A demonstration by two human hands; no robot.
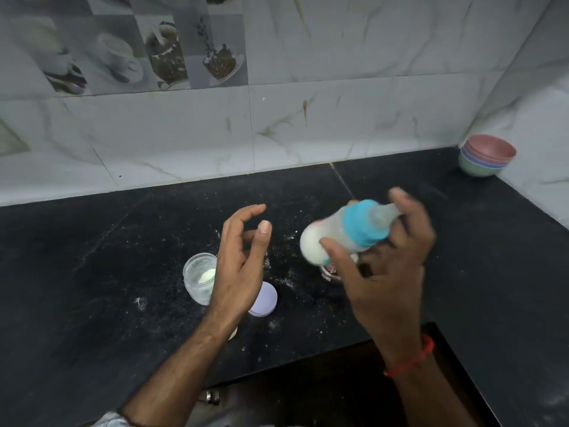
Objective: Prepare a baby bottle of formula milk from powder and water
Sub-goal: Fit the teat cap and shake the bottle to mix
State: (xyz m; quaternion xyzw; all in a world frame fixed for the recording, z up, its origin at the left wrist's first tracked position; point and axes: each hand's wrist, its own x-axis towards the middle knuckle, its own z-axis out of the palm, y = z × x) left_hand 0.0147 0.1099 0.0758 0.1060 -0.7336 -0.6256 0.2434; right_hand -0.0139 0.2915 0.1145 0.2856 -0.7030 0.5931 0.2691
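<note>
My right hand (388, 266) grips a baby bottle (338, 232) that lies tilted almost flat above the black counter (123, 272). The bottle has a blue collar and a clear cap pointing right, and white milk fills its base end at the left. The bottle and hand are motion-blurred. My left hand (238, 263) hovers to the left of the bottle with fingers spread and holds nothing. Below it stands an open clear jar (200, 277) with a little white powder inside. Its lilac lid (264, 298) lies flat on the counter beside it.
A small glass object (334, 271) sits on the counter, mostly hidden under the bottle and right hand. Spilled powder specks dot the counter. Stacked coloured bowls (486, 155) stand in the far right corner by the tiled wall. The counter's front edge steps back near my right wrist.
</note>
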